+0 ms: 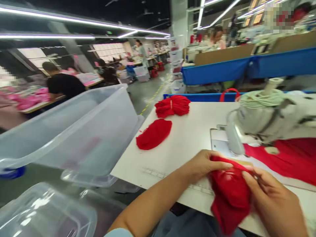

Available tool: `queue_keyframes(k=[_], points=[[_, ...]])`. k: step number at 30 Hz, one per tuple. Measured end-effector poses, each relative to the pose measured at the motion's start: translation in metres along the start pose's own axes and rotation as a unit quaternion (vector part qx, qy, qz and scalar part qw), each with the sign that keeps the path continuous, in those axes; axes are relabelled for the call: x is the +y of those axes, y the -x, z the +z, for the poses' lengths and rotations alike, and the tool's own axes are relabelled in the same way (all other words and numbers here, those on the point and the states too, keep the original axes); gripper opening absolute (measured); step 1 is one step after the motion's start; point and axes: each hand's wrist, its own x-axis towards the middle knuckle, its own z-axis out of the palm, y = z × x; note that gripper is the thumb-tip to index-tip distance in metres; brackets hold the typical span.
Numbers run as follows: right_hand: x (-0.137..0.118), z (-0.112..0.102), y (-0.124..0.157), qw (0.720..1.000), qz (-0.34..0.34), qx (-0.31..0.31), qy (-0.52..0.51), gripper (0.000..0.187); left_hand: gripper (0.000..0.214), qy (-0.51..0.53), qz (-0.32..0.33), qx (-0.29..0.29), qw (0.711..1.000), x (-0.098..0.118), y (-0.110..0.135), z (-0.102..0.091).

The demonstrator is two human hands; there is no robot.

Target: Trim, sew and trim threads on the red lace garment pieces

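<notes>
Both of my hands grip one piece of red fabric (pixel 230 197) at the near edge of the white sewing table (pixel 187 138). My left hand (pixel 203 164) pinches its upper left edge, fingers closed over the cloth. My right hand (pixel 271 200) holds its right side, thumb and fingers pressed on the fabric. The fabric hangs partly over the table's front edge. Just beyond my hands stands the white sewing machine (pixel 266 118), with more red cloth (pixel 288 158) lying under and to the right of it.
Two piles of red knit pieces (pixel 154 134) (pixel 172 106) lie on the table's far left. Clear plastic bins (pixel 74 131) (pixel 44 214) stand to my left. A blue-edged partition (pixel 247 67) runs behind the machine. Other people work at tables across the aisle.
</notes>
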Motion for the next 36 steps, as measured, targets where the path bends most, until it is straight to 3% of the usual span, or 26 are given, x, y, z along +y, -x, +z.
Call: queue_keyframes(k=[4,16,18,22,28,32,36], points=[[-0.013,0.0,-0.005,0.994,0.08,-0.019,-0.067,0.034,0.043,0.009,-0.013,0.008,1.0,0.003,-0.004,0.001],[-0.02,0.004,-0.003,0.992,0.098,-0.026,-0.08,0.035,0.042,0.012,-0.011,0.009,1.0,0.001,-0.005,0.002],[-0.02,0.005,-0.002,0.997,0.061,0.003,-0.042,0.032,0.042,0.011,-0.013,0.009,1.0,0.0,-0.005,0.002],[-0.023,0.006,-0.004,0.99,-0.091,0.098,0.049,0.017,0.038,0.002,-0.007,0.011,1.0,0.0,-0.004,0.002],[-0.023,0.006,-0.011,0.95,-0.289,0.05,0.107,0.025,0.037,-0.03,0.023,-0.012,0.999,0.0,-0.002,0.003],[-0.019,0.006,-0.012,0.935,-0.323,0.031,0.146,0.033,0.036,-0.064,0.064,-0.001,0.996,0.0,-0.004,0.003],[-0.02,0.009,-0.012,0.92,-0.336,0.038,0.197,0.028,0.023,-0.134,0.114,0.019,0.984,-0.003,-0.006,0.002]])
